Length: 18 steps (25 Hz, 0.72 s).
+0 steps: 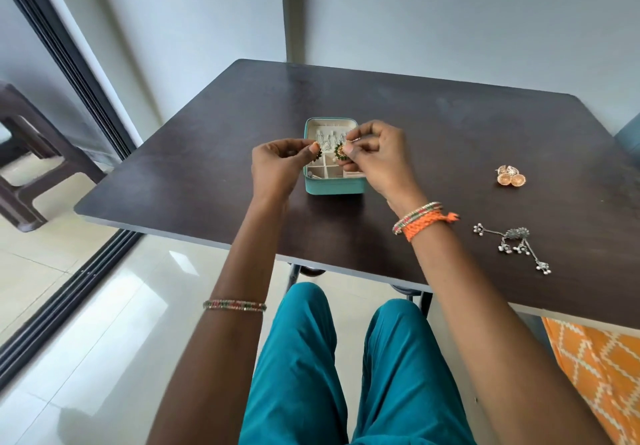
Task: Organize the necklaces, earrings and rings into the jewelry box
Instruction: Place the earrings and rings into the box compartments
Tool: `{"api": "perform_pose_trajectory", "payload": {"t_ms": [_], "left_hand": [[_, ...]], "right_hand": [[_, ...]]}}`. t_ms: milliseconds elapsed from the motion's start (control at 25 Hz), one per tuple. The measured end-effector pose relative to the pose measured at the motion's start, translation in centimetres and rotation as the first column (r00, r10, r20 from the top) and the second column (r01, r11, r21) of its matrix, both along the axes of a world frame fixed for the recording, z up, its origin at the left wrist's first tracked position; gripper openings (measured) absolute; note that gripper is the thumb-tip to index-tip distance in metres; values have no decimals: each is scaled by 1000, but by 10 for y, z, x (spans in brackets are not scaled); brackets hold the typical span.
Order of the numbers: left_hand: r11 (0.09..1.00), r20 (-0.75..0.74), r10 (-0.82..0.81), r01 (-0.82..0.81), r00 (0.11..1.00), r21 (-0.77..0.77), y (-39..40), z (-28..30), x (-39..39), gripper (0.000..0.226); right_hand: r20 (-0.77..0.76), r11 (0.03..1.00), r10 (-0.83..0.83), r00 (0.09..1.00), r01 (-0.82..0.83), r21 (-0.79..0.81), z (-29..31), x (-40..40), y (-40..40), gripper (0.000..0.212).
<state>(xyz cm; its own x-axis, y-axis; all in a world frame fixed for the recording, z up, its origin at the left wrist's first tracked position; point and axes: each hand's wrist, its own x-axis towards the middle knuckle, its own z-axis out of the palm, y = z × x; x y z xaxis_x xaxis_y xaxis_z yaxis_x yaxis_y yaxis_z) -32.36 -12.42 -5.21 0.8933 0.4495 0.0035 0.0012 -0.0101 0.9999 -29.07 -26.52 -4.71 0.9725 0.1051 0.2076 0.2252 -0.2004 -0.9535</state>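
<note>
Right now I have both hands over the open jewelry box (pixel 334 186), which sits on the tabletop (pixel 433 125) a little toward its left edge and nearer the front than the back. My left hand (pixel 277 164) pinches a small dark green earring (pixel 317 156) between thumb and forefinger, and my right hand (pixel 375 157) pinches its partner, a round green and gold earring (pixel 340 150), the same way; the other fingers of each hand are curled in. The two pieces hang just above the box's inner compartments, close together but, as far as I can tell, not touching. I judge them feather-light, rigid and a bit prickly at the stone rim, so the safest hold is on the edge of the disc, leaving the post at the back free; too hard a squeeze could bend that post or loosen a stone. Silver pieces (pixel 329 138) already hang in the lid half of the box. Toward the right edge of the tabletop lie a pair of orange-gold earrings (pixel 512 177), and nearer the front right corner a silver chained ornament (pixel 516 245) with dangling bells, which looks floppy and likely to tangle, so I would lift it by its central piece.
</note>
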Motion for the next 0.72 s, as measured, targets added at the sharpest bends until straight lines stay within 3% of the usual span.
{"api": "perform_pose_trajectory", "payload": {"t_ms": [160,440,720], "left_hand": [[989,-67,-10,20,998,145,7,-16,20,8],[940,-111,19,20,994,340,2,-24,32,8],[927,-145,79,-19,986,375,3,-26,36,11]], "right_hand": [[-17,996,-14,1000,12,-87,-21,3,8,20],[-43,1000,8,999,-9,-18,-34,-1,3,11],[-45,1000,-7,999,7,17,-37,1,2,11]]}}
